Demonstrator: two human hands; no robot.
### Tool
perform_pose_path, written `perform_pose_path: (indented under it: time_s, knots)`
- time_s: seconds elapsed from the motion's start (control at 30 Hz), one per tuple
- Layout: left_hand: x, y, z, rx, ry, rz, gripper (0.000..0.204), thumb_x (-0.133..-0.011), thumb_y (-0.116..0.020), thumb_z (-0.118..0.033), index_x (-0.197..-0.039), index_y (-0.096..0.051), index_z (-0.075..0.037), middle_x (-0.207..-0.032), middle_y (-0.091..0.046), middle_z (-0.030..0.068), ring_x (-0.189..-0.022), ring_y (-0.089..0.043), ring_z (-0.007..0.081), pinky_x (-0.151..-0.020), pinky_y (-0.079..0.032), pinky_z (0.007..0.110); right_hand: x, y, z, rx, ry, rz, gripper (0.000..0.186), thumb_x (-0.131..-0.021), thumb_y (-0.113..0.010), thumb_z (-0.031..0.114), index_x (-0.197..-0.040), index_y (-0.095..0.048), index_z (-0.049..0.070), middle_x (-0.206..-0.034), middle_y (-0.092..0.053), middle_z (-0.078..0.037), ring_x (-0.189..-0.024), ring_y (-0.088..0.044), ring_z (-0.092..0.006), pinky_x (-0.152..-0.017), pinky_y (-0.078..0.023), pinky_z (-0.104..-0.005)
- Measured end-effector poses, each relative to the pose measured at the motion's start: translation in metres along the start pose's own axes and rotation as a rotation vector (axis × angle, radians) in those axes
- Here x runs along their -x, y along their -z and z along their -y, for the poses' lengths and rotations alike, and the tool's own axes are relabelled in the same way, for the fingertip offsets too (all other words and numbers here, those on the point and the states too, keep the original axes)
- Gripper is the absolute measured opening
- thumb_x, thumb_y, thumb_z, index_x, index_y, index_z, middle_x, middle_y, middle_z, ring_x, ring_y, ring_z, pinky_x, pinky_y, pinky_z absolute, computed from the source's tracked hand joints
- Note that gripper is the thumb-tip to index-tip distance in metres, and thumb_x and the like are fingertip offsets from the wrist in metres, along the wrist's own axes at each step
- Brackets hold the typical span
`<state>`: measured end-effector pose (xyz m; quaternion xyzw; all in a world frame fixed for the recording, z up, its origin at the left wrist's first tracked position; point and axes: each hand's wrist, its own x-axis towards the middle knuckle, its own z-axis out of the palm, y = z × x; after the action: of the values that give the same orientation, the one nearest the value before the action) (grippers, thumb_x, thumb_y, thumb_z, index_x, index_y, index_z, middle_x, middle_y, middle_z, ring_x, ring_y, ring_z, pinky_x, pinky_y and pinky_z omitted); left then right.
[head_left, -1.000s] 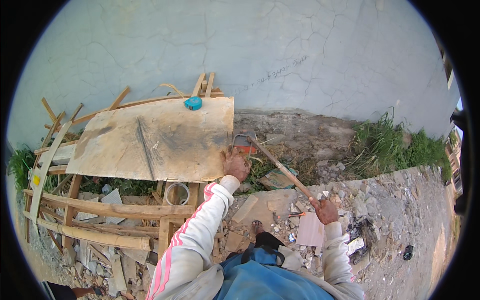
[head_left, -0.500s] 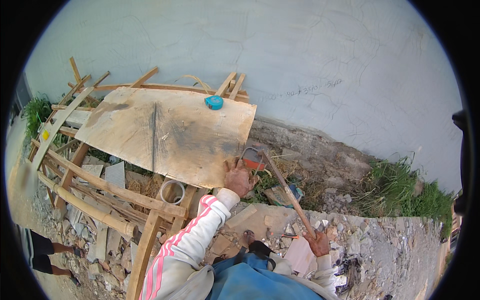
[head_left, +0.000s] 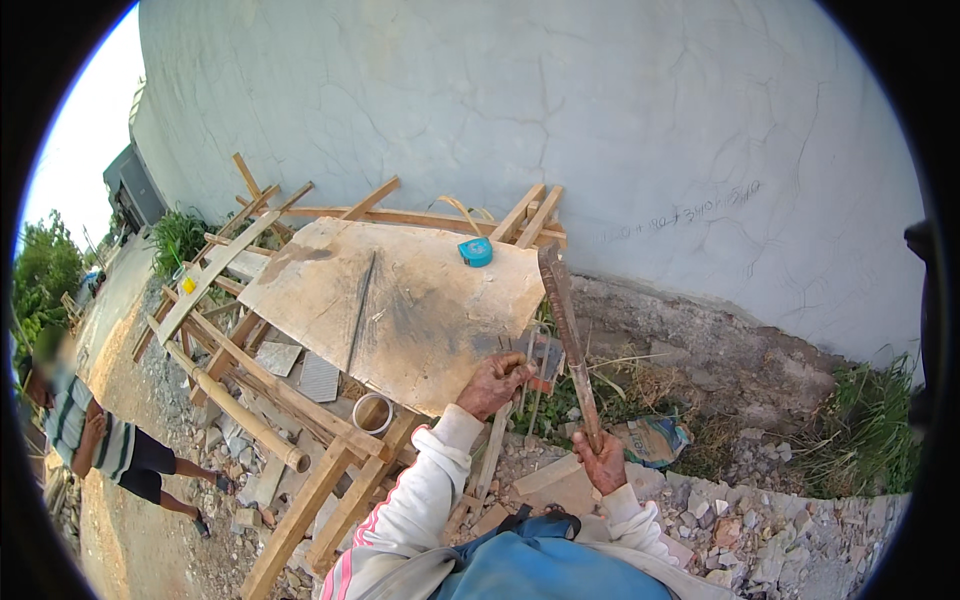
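Note:
My right hand (head_left: 600,463) is wrapped round the lower end of a hammer (head_left: 572,350) with a long, worn wooden handle. The tool is raised at a slant, its dark top end beside the board's right edge. A pale, stained wooden board (head_left: 430,305) lies on a rough timber frame, with a dark line across it. My left hand (head_left: 493,385) is at the board's near right corner, fingers drawn together in a pinch; whatever is between them is too small to make out. A teal tape measure (head_left: 476,252) rests near the board's far edge.
A timber and bamboo frame (head_left: 240,362) stands left, with a white ring-shaped object (head_left: 372,413) at its near corner. Rubble (head_left: 740,530) covers the ground. A cracked pale wall (head_left: 450,110) rises behind. Another person (head_left: 105,430) is at the far left on the path.
My right hand has lifted the hammer up and closer to the board. My left hand has gone from spread on the board's corner to a pinch. The view has swung left.

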<state>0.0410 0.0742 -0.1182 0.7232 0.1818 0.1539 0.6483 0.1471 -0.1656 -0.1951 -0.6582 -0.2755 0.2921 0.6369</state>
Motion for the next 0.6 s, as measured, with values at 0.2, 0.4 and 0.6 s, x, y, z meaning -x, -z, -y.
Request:
perform_pose_path:
  time_s: [0.2,0.4,0.6]
  knots:
    - [0.033,-0.024,-0.007,0.31,-0.105,-0.26,0.028,-0.101,-0.061,-0.035,-0.098,-0.065,-0.007,-0.084,-0.063,-0.0015,-0.067,-0.054,0.0065,-0.064,-0.046,0.022,-0.058,0.003,0.033,-0.068,-0.04,0.325,0.047,-0.099,-0.065,0.035,-0.127,-0.059,-0.003,-0.079,-0.066,-0.003,-0.066,-0.062,-0.0088,-0.049,-0.046,-0.0235]
    - [0.024,-0.024,0.017,0.347,-0.072,-0.425,0.03,-0.098,-0.064,-0.037,-0.104,-0.063,-0.007,-0.084,-0.065,0.0001,-0.07,-0.06,0.0092,-0.064,-0.048,0.023,-0.104,0.011,0.049,-0.135,-0.147,0.385,0.031,-0.099,-0.065,0.025,-0.117,-0.063,-0.001,-0.066,-0.057,0.001,-0.049,-0.051,-0.0074,-0.042,-0.039,-0.0229]
    - [-0.025,-0.003,0.036,0.282,0.052,-0.72,0.032,-0.095,-0.068,-0.032,-0.107,-0.06,-0.003,-0.067,-0.064,0.0049,-0.05,-0.061,0.0136,-0.045,-0.048,0.029,-0.147,0.03,0.063,-0.017,-0.226,0.451,0.021,-0.097,-0.067,0.019,-0.105,-0.061,0.001,-0.064,-0.055,0.0,-0.044,-0.045,-0.0059,-0.037,-0.033,-0.023]
